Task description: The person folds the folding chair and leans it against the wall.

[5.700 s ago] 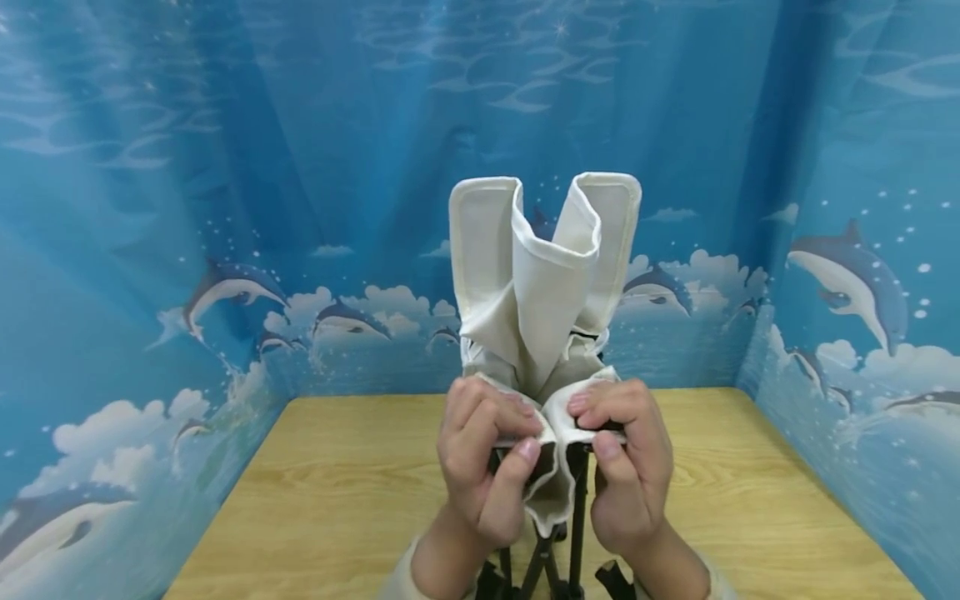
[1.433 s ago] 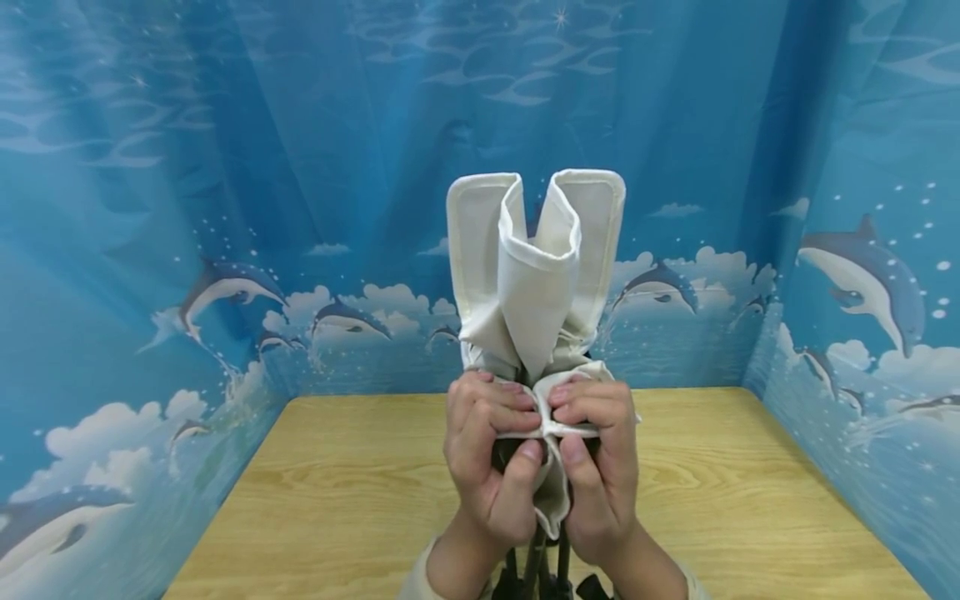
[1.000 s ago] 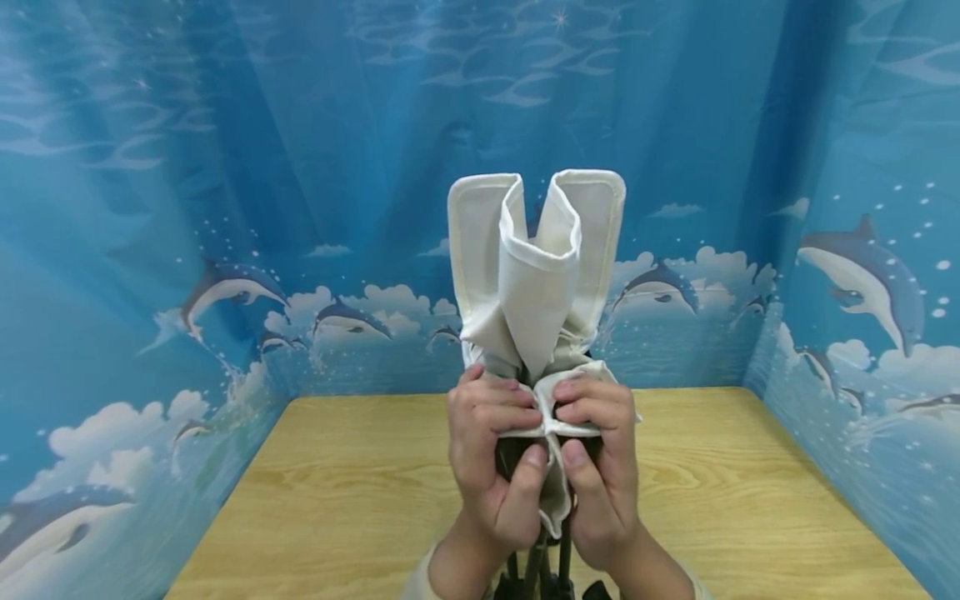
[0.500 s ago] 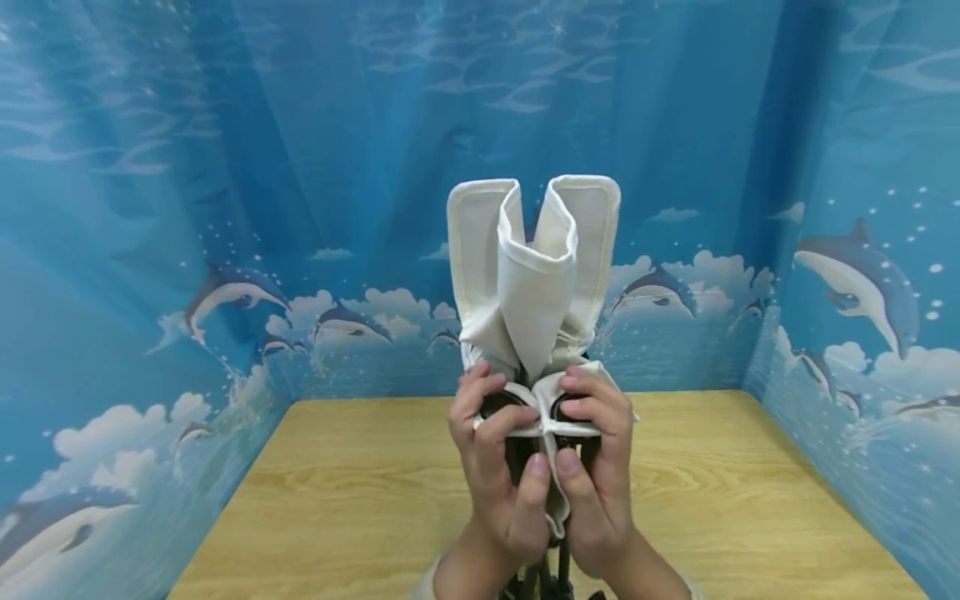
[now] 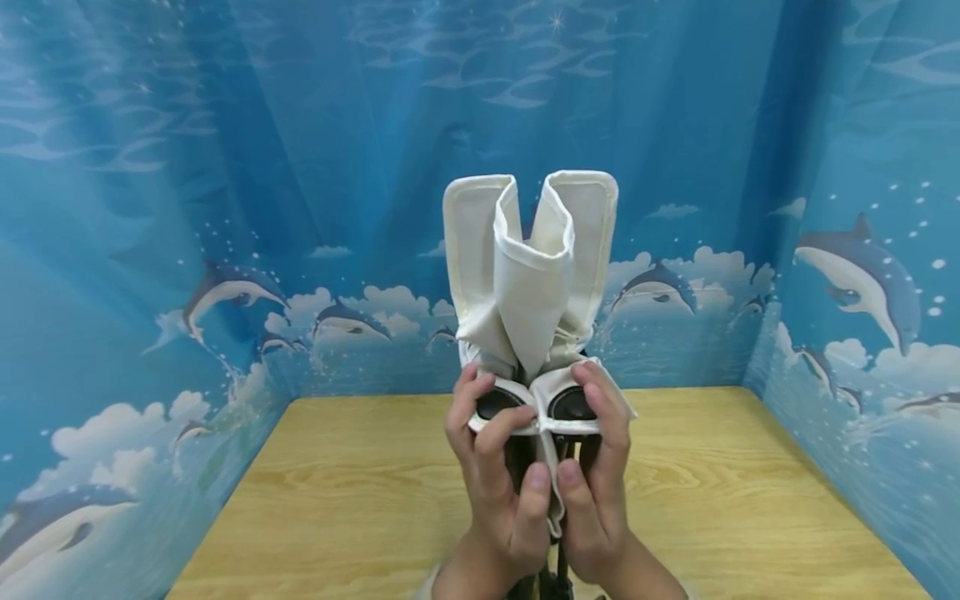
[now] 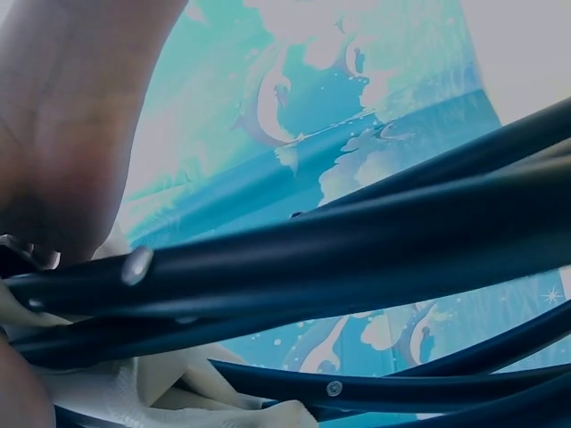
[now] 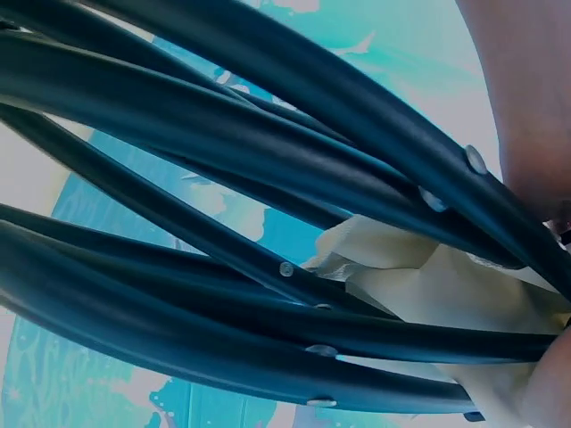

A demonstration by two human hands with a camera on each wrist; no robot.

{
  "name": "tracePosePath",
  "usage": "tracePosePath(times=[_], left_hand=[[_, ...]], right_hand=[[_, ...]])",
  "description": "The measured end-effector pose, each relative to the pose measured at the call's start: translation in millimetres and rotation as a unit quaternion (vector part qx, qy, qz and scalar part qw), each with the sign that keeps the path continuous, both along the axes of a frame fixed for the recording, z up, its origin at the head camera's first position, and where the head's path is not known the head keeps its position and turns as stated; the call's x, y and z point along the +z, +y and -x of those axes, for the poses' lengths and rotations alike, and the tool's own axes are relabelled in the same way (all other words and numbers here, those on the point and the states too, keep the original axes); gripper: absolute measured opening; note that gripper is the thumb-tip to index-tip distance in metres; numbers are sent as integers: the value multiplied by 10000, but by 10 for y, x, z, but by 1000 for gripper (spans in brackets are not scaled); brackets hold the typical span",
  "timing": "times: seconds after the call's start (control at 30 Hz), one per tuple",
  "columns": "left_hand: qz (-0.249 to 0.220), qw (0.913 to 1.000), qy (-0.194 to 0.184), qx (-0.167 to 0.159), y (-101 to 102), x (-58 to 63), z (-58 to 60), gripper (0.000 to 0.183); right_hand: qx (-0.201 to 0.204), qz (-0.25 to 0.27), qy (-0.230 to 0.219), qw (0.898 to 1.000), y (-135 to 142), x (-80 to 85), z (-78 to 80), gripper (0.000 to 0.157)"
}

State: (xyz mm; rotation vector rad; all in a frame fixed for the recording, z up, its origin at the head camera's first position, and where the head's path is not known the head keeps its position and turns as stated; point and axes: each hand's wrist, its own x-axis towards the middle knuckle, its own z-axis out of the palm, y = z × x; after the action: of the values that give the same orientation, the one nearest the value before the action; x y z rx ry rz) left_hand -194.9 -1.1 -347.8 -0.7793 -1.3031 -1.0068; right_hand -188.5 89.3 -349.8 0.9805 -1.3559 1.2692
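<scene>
A folded cream fabric (image 5: 532, 300) is held up over the wooden table (image 5: 360, 500). Its left front corner is gripped by the left hand (image 5: 491, 500), its right by the right hand (image 5: 609, 500), fingers curled over, thumbs upturned just below; beneath the fabric, black tubes (image 6: 339, 254) are flanked by inward-angled forearms.

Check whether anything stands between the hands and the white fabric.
Nothing visible does: the left hand and right hand both grip the white fabric at its near edge. Black tubes run below it, without visibly keeping either hand off.
</scene>
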Motion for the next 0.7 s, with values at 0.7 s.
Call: tracePosePath(times=[0.7], left_hand=[[-19, 9987, 61, -503, 35, -94, -86, 68]], right_hand=[[656, -304, 537, 9959, 43, -1, -46, 71]])
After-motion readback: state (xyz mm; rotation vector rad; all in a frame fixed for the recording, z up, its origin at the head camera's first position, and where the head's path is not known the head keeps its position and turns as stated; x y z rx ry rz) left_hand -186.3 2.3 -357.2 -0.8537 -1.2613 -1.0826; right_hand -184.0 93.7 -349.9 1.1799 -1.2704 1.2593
